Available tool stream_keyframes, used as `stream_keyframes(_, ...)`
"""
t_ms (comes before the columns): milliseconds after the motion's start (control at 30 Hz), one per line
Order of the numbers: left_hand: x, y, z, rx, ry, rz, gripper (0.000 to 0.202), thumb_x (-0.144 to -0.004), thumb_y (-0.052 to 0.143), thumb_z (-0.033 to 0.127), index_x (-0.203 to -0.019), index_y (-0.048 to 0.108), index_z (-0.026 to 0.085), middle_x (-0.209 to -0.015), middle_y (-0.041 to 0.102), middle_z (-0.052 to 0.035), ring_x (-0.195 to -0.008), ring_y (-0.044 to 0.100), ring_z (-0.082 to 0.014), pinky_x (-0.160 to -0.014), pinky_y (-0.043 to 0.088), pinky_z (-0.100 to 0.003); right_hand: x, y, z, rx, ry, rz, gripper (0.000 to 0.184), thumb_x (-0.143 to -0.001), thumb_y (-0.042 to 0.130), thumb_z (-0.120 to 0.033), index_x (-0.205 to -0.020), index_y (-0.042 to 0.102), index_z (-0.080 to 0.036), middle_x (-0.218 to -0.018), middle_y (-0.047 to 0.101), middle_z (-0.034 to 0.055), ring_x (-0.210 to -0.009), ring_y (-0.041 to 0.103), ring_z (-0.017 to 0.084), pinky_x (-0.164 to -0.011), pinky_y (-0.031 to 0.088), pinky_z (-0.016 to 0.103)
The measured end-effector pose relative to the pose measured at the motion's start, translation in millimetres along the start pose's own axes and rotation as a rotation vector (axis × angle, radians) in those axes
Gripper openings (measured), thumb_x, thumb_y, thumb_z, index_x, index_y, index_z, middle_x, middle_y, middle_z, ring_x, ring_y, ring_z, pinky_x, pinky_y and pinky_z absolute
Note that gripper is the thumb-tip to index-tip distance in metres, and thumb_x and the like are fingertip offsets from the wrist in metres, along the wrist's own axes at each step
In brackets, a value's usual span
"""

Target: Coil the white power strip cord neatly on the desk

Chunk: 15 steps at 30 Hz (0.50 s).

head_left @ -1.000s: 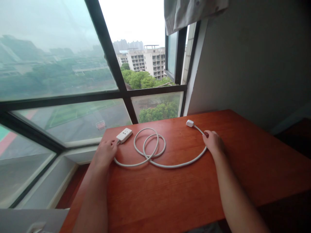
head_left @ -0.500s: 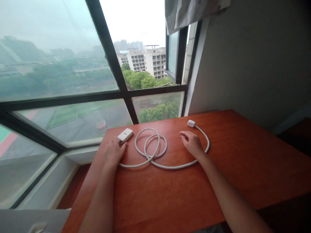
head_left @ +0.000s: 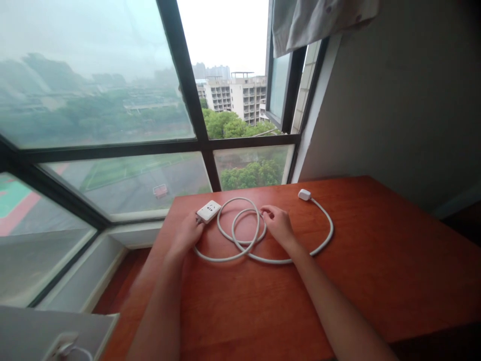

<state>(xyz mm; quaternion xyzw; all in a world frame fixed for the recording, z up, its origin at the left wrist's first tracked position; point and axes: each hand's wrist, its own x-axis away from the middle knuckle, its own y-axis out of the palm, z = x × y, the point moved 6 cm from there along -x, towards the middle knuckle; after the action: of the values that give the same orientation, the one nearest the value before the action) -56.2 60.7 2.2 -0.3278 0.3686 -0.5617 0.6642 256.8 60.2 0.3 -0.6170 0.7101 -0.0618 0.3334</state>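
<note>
A white extension cord lies on the reddish-brown wooden table (head_left: 240, 311), its cable (head_left: 221, 259) looped into a loose coil in the middle. My left hand (head_left: 190, 231) is closed at the near end of the cord's white socket block (head_left: 209, 211), where the cable enters it. The block is tilted, its slotted face visible. At the right edge of the coil is my right hand (head_left: 277, 223), fingers bent and thumb apart. Its fingertips reach the coil's edge; whether they touch the cable I cannot tell. The white plug (head_left: 304, 194) rests farther right, near the table's back edge.
Large dark-framed windows (head_left: 205, 145) stand behind and left of the table. A grey wall (head_left: 394, 100) rises at the right, and a cloth (head_left: 319, 25) hangs at the top. Low at left, a wall outlet (head_left: 65, 346) has a white cord plugged in.
My right hand has moved left from beside the plug to the coil's right edge. My left hand has closed at the socket block, which is now tilted. The view has shifted slightly left.
</note>
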Motion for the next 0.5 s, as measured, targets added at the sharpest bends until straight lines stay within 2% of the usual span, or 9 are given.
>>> stream_keyframes(100,-1.7,1.2,-4.4,0.080,-0.012,-0.001,0.025,-0.081,0.048,0.017,-0.102,0.061,0.013,-0.091,0.069,-0.0103,-0.082,0.065,-0.0225,-0.069,0.047,-0.029,7.1,-2.8,8.9,-0.021,0.012,0.019,0.025,-0.081,0.051,-0.019,-0.094,0.073,-0.020,-0.093,0.075,0.0069,-0.077,0.069,0.020,-0.075,0.053,0.031)
stream_keyframes(233,-1.6,-6.5,-0.5,0.284,-0.003,0.075,0.032,-0.082,0.049,0.023,-0.110,0.060,0.013,-0.081,0.065,-0.0053,-0.058,0.059,-0.0158,-0.056,0.044,-0.026,7.7,-11.5,16.5,-0.052,0.066,0.019,0.025,-0.081,0.049,-0.021,-0.095,0.071,-0.018,-0.089,0.074,0.0067,-0.075,0.068,0.020,-0.073,0.053,0.031)
stream_keyframes(333,3.3,-15.6,16.8,0.507,0.049,0.088,0.041,-0.082,0.053,0.028,-0.121,0.056,0.013,-0.078,0.060,-0.0019,-0.052,0.052,-0.0118,-0.050,0.042,-0.024,5.9,-14.9,18.1,-0.065,0.078,0.000,0.026,-0.082,0.049,-0.022,-0.098,0.070,-0.019,-0.091,0.074,0.0059,-0.075,0.068,0.019,-0.073,0.053,0.030)
stream_keyframes(500,17.8,-25.1,57.8,0.773,0.155,-0.009,0.051,-0.083,0.058,0.031,-0.131,0.052,0.014,-0.077,0.057,-0.0010,-0.055,0.046,-0.0093,-0.048,0.039,-0.020,6.6,-11.8,22.8,-0.059,0.108,-0.053,0.026,-0.082,0.053,-0.026,-0.102,0.069,-0.019,-0.097,0.074,0.0073,-0.079,0.068,0.019,-0.076,0.052,0.031)
